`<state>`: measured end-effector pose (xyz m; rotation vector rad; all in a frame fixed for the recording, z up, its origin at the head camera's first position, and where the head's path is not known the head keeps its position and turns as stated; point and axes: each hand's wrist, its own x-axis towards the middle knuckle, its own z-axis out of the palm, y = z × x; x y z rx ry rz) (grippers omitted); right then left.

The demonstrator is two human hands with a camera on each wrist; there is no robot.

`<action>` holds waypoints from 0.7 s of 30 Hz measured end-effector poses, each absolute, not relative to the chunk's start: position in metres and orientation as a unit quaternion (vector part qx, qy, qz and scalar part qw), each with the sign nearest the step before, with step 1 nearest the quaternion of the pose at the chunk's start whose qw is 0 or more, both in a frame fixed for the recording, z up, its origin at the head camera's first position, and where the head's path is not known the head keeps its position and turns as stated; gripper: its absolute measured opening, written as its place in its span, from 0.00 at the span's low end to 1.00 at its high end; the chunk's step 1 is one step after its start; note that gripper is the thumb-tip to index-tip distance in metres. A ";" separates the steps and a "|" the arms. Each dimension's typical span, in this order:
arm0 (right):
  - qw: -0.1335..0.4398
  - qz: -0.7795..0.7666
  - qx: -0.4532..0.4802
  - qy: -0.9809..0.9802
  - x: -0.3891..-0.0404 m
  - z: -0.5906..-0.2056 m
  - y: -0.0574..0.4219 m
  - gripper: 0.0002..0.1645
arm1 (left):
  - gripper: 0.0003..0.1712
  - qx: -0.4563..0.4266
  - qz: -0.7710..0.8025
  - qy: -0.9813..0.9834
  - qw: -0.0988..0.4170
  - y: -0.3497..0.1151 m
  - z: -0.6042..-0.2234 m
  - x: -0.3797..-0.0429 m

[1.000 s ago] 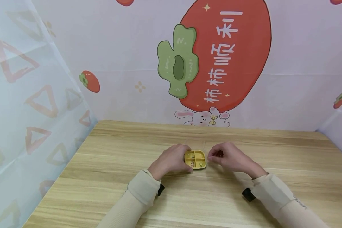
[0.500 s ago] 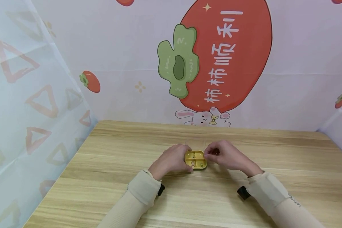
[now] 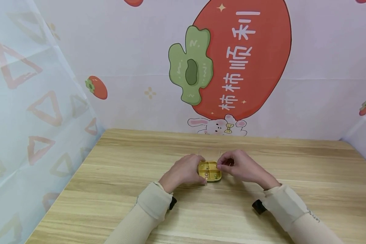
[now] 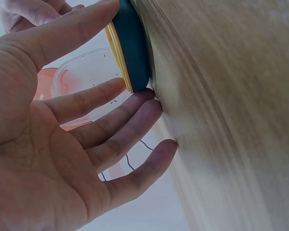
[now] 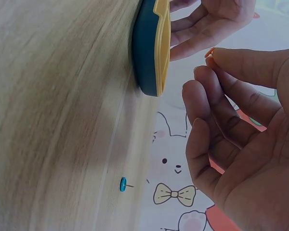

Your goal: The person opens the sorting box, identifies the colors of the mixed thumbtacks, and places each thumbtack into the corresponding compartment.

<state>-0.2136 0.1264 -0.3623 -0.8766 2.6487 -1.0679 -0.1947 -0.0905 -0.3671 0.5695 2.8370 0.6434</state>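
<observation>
A small pill box [image 3: 213, 180], yellow inside with four compartments and teal outside, stands on the table. Small items lie in it: reddish ring-like ones near left, greenish ones near right and a tiny dark one far left. My left hand [image 3: 184, 169] grips its left side, thumb at the near edge and index finger [image 4: 89, 100] at the far edge. Over the far right compartment, my right hand [image 3: 245, 167] pinches a small orange thumbtack [image 5: 209, 52] between thumb and index finger; most of it is hidden.
The box's clear lid [image 4: 79, 72] stands open behind it. A blue thumbtack [image 5: 123, 184] lies point up on the wooden table [image 3: 134, 162], and the right hand hides it in the head view. A printed backdrop [image 3: 134, 108] rises at the table's far edge.
My right hand has moved left, from beside the box to over its far right compartment, still pinching. My left hand and the box have stayed put.
</observation>
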 end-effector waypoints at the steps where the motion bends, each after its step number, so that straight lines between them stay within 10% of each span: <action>1: 0.077 -0.357 -0.293 0.884 -0.213 -0.362 0.126 0.03 | 0.41 0.191 0.216 0.953 0.089 -0.090 -0.367 -0.195; 21: 0.069 -0.360 -0.300 0.880 -0.214 -0.361 0.130 0.04 | 0.42 0.186 0.218 0.954 0.090 -0.090 -0.368 -0.195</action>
